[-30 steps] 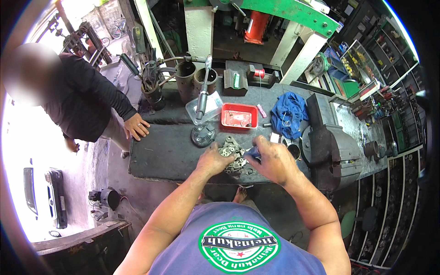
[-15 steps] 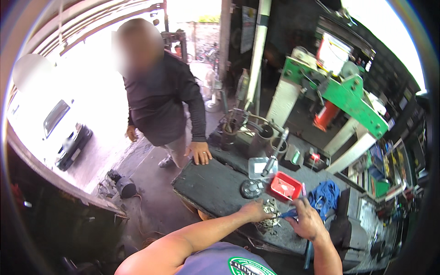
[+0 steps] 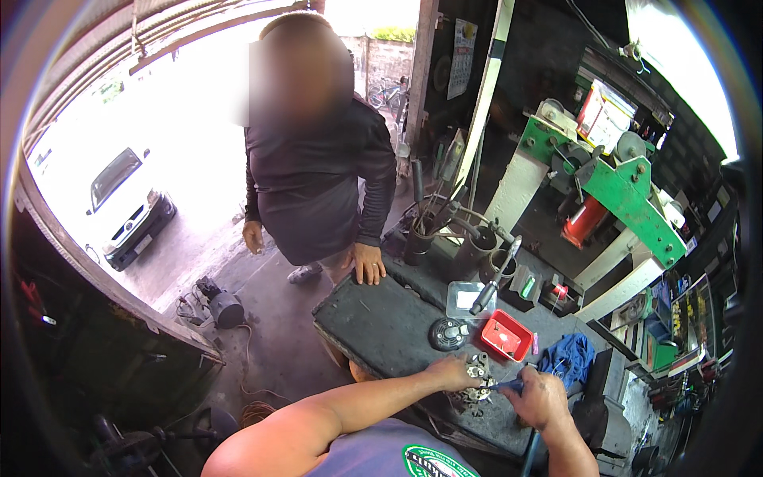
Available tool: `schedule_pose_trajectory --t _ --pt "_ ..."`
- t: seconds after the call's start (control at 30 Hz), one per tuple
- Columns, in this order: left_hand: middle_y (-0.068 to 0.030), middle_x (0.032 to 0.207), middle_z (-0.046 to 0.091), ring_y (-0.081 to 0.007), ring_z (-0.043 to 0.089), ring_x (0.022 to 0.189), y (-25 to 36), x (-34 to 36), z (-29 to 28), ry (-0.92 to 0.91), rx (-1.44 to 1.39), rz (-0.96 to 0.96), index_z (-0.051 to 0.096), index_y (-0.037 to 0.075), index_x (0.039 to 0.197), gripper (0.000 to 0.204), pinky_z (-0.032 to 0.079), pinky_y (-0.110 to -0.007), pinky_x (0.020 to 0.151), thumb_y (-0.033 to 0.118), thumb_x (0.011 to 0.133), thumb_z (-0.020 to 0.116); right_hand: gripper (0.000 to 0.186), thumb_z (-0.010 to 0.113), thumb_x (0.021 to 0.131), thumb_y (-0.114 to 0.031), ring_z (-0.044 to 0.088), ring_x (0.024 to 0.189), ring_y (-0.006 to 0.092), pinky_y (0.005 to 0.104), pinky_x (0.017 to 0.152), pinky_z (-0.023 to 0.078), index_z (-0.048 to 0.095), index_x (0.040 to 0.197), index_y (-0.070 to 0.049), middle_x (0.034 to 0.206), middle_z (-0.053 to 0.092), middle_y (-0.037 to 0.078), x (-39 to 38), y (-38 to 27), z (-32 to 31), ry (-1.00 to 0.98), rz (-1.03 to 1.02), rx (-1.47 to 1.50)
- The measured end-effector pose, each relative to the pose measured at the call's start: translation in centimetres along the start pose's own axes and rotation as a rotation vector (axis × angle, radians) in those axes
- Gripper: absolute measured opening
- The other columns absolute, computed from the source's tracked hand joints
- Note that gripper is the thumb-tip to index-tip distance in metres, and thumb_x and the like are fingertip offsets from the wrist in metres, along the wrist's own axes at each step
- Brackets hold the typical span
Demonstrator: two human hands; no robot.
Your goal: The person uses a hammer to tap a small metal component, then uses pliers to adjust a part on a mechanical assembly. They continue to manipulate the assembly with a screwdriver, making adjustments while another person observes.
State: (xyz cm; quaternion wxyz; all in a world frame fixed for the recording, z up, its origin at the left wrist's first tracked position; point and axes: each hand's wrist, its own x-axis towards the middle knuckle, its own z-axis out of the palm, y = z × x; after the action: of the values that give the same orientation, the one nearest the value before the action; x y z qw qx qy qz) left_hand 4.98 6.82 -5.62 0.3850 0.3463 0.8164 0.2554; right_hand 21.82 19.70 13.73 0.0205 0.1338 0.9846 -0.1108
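Observation:
On the dark workbench (image 3: 381,326) in front of me stands a silvery metal machine part (image 3: 479,391) with bolts and lugs, looking like an opened alternator. My left hand (image 3: 447,372) is closed on its left side and steadies it; the fingertips are partly hidden. My right hand (image 3: 542,397) wraps round the blue handle of a screwdriver (image 3: 509,385). The screwdriver points left, its tip at the metal part; exact contact is too small to make out. Just beyond lie a round black cover (image 3: 449,335) and a red tray (image 3: 507,335) with small pieces inside.
A blue rag (image 3: 567,359) lies right of my right hand. Farther back are a clear plastic box (image 3: 469,299), a long-handled tool (image 3: 497,278) and tool-filled metal cups (image 3: 475,253). Another person's hand (image 3: 369,264) rests on the bench's far left edge. A green press frame (image 3: 628,191) stands behind.
The view has shifted a little. The other person leans closer to the bench. My right hand's fingers have closed further round the screwdriver handle; my left hand stays on the metal part.

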Motion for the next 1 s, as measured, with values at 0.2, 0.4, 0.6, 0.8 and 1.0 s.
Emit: schedule_pose_trajectory --t 0.2,0.4,0.6,0.8,1.0 --pt "-0.0344 0.164 0.05 -0.0444 0.053 0.152 0.2 0.3 -0.2 -0.052 0.027 -0.037 0.038 -0.006 0.165 0.12 0.044 -0.049 0.125 0.073 0.086 0.079 0.037 0.086 0.091 -0.038 0.074 0.075 0.0435 0.0534 0.07 0.06 0.067 0.098 -0.008 0.081 0.072 0.016 0.0 0.0 0.2 0.047 -0.074 -0.061" --pt "-0.0357 0.162 0.051 -0.0475 0.055 0.149 0.0 0.5 0.3 -0.032 0.013 -0.038 0.038 -0.002 0.165 0.115 0.046 -0.052 0.124 0.071 0.086 0.08 0.039 0.084 0.092 -0.045 0.073 0.072 0.0454 0.0542 0.069 0.061 0.069 0.099 -0.009 0.079 0.071 0.016 -0.3 0.4 0.3 0.114 -0.238 0.101" --pt "-0.0357 0.161 0.051 -0.0471 0.056 0.149 0.2 0.3 0.1 -0.016 0.003 -0.039 0.039 0.0 0.165 0.113 0.046 -0.054 0.123 0.069 0.086 0.081 0.041 0.083 0.092 -0.046 0.074 0.072 0.0451 0.0548 0.07 0.061 0.071 0.106 -0.009 0.08 0.073 0.015 -0.4 0.4 0.5 0.017 -0.095 0.024" --pt "-0.0359 0.16 0.053 -0.0462 0.056 0.149 0.3 0.0 -0.2 -0.047 0.001 -0.038 0.04 -0.005 0.164 0.117 0.045 -0.051 0.124 0.072 0.086 0.08 0.037 0.086 0.091 -0.036 0.075 0.082 0.0442 0.0564 0.071 0.061 0.071 0.106 -0.006 0.102 0.075 0.017 -0.8 -0.1 0.1 -0.013 -0.049 -0.061" --pt "-0.0354 0.161 0.053 -0.0459 0.056 0.149 0.6 0.1 -0.5 -0.044 -0.005 -0.058 0.041 -0.005 0.163 0.116 0.045 -0.05 0.124 0.07 0.084 0.081 0.033 0.086 0.09 -0.033 0.076 0.084 0.0449 0.0566 0.072 0.061 0.072 0.103 -0.006 0.103 0.075 0.017 -0.6 -0.5 0.2 -0.014 -0.06 -0.032"
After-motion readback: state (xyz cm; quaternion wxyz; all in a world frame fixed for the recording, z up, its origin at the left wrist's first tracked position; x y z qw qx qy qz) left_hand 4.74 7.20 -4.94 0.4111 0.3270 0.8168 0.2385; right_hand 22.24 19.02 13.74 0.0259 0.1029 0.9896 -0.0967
